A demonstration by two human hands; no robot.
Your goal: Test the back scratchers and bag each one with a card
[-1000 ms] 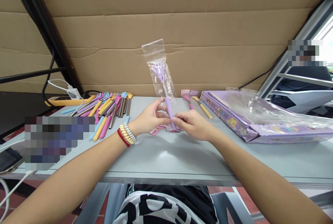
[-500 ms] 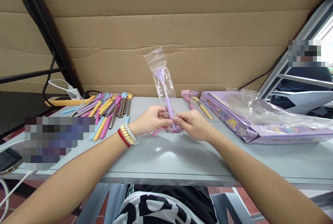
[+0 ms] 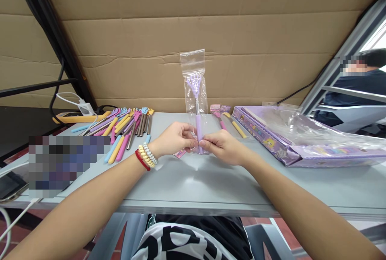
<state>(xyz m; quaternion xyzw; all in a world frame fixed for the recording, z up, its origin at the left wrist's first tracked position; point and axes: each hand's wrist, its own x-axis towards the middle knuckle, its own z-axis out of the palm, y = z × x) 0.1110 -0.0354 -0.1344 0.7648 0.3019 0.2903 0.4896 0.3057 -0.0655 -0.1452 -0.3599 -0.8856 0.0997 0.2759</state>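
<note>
A purple back scratcher (image 3: 198, 125) with a hand-shaped head stands nearly upright inside a clear plastic bag (image 3: 193, 62). My left hand (image 3: 177, 137) pinches the bagged handle low down from the left. From the right, my right hand (image 3: 223, 146) grips the same lower end, its thumb on the handle. The bag's zip end rises above the claw. A small pink card (image 3: 180, 154) lies partly hidden behind my left hand. Beyond my right hand are two bagged back scratchers, one pink (image 3: 222, 124) and one yellow (image 3: 238, 128), with printed cards at their tops.
Several loose colourful back scratchers (image 3: 120, 147) are piled on the grey table (image 3: 193, 187) at left, near a yellow object with a white charger (image 3: 86, 108). A purple printed box (image 3: 289, 155) with clear plastic on it stands right. Cardboard (image 3: 193, 30) forms the back. A person (image 3: 358, 91) sits far right.
The bagged back scratcher has swung from leaning left to nearly upright, and its claw now faces me more broadly. Both hands keep their grip low on it.
</note>
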